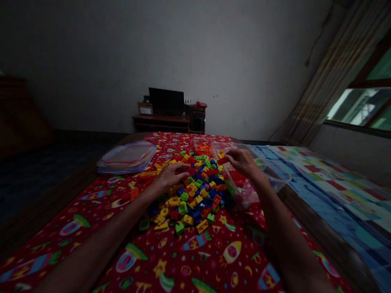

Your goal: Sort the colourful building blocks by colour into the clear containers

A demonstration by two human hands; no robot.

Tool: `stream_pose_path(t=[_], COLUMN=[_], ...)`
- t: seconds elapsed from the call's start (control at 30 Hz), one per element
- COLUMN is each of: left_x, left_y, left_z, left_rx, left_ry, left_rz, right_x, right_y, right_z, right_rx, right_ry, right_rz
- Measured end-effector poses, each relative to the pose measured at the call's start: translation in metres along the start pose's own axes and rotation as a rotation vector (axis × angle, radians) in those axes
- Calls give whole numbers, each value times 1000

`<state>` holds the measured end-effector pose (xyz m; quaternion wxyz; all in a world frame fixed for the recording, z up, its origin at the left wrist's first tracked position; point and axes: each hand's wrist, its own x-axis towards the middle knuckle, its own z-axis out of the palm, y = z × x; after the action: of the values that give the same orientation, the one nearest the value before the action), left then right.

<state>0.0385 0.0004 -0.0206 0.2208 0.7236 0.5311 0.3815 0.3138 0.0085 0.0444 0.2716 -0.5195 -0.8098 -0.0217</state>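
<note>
A heap of small plastic building bricks [198, 191] in red, yellow, green and blue lies on a red patterned cloth [91, 219]. My left hand [171, 176] rests on the heap's left side, fingers curled over the bricks. My right hand [242, 160] hovers at the heap's right rear, fingers pinched on a red brick [222, 160]. A clear plastic container [269, 173] sits right beside that hand.
A stack of clear plastic lids or trays [126, 156] lies at the left rear of the cloth. A blue patchwork cloth [336, 191] covers the surface to the right. Far back stands a low desk with a dark screen [166, 101]. A window [363, 106] is at the right.
</note>
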Motion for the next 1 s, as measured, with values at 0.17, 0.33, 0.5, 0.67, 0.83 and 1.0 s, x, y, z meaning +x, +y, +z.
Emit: stream_pose_path(t=[0.17,0.33,0.5,0.67,0.83,1.0], left_x=[1,2,3,-1,-4,-3], left_y=[-3,-10,-12,2,14,12], left_z=[2,6,9,9,6,6], left_rx=[-10,-94,-210,-162,-129,-86], left_ry=[4,-15,-61,-71,-91,-85], left_rz=[38,53,42,85,112,154], right_x=[-7,-7,-6,-14,-17,-17], right_y=[37,36,-8,-52,-57,-51], right_z=[-18,-13,1,25,41,37], right_rx=[-280,-254,-75,78,25,18], right_ry=[-85,-100,-99,-226,-238,-276], right_rz=[300,282,53,-193,-262,-268])
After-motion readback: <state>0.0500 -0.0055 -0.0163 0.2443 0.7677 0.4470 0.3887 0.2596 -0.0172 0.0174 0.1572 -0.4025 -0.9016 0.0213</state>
